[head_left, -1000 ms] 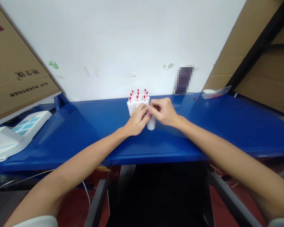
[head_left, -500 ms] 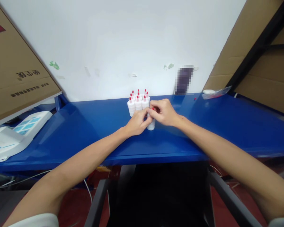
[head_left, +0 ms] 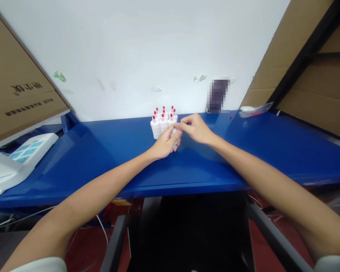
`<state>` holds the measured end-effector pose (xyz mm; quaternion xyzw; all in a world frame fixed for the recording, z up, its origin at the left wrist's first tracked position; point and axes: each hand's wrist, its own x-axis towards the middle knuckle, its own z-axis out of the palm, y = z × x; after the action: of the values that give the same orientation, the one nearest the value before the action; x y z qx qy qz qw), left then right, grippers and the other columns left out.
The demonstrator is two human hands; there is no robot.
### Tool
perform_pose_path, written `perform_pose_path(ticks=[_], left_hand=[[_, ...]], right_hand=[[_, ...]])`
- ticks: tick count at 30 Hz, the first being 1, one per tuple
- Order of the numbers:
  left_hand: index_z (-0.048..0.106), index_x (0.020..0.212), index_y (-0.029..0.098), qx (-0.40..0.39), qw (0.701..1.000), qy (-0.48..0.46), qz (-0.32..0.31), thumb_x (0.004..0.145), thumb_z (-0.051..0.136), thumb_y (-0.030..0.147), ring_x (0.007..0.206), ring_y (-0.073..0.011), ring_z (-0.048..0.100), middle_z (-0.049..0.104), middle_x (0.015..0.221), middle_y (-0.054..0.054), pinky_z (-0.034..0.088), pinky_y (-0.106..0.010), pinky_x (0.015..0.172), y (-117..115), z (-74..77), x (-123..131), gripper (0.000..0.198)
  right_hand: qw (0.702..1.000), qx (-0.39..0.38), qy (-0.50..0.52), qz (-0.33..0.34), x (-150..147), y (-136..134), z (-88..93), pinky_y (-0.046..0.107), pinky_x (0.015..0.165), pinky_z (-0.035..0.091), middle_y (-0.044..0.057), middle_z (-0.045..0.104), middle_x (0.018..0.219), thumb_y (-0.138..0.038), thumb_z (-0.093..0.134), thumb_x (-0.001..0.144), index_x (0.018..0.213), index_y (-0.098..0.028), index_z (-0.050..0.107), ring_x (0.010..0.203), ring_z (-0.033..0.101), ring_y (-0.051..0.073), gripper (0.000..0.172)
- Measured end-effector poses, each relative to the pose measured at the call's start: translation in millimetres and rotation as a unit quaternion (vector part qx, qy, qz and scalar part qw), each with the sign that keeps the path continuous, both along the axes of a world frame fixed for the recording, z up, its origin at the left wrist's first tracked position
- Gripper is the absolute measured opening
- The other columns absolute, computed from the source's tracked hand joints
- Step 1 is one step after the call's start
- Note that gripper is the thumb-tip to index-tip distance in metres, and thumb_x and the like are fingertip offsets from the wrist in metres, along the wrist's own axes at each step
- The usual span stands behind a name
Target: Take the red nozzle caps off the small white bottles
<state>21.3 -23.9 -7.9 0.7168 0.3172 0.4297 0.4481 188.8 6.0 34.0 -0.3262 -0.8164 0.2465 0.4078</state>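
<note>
My left hand (head_left: 166, 143) is wrapped round a white squeeze bottle (head_left: 176, 143), most of which its fingers cover. At the top of that bottle, my right hand (head_left: 197, 129) is closed in a pinch with thumb and forefinger. The red cap, seen there a moment before, is covered by these fingers now. Just behind my left hand stands a tight group of several white bottles (head_left: 155, 129), upright, with narrow tips and small red caps (head_left: 162, 115).
The blue table (head_left: 116, 158) meets a white wall (head_left: 130, 49). Farther right lie a loose red cap (head_left: 231, 117) and a clear plastic bag (head_left: 256, 110). A white device with light-blue panels (head_left: 31, 149) sits at the left. Cardboard boxes (head_left: 25, 71) flank the table.
Both hands have shifted slightly left with the bottle. My left fingers now wrap further round it, and the red cap in my right fingers has gone out of sight.
</note>
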Motion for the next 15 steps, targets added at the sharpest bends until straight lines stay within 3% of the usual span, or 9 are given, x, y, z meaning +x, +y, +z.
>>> perform_pose_path(ticks=[9,15], left_hand=[[0.05,0.106,0.02,-0.035,0.999,0.03,0.0,0.099,0.057,0.053,0.042,-0.0057,0.049,0.052,0.061,0.008,0.041,-0.018,0.041,4.8,5.4,-4.8,0.035],[0.051,0.109,0.019,-0.058,0.997,0.045,0.015,0.104,0.05,0.043,0.04,-0.0056,0.047,0.05,0.059,0.008,0.04,-0.018,0.039,7.0,5.7,-7.2,0.024]], right_hand=[[0.998,-0.05,0.039,0.028,0.4,3.8,-5.9,0.027,0.053,0.027,-0.005,0.042,0.05,-0.046,0.061,0.086,0.053,-0.019,0.052,0.053,0.035,0.009,0.043],[0.988,-0.103,0.052,0.1,0.5,8.0,-7.9,0.025,0.052,0.028,-0.006,0.044,0.054,-0.05,0.06,0.092,0.061,-0.02,0.049,0.053,0.037,0.008,0.045]])
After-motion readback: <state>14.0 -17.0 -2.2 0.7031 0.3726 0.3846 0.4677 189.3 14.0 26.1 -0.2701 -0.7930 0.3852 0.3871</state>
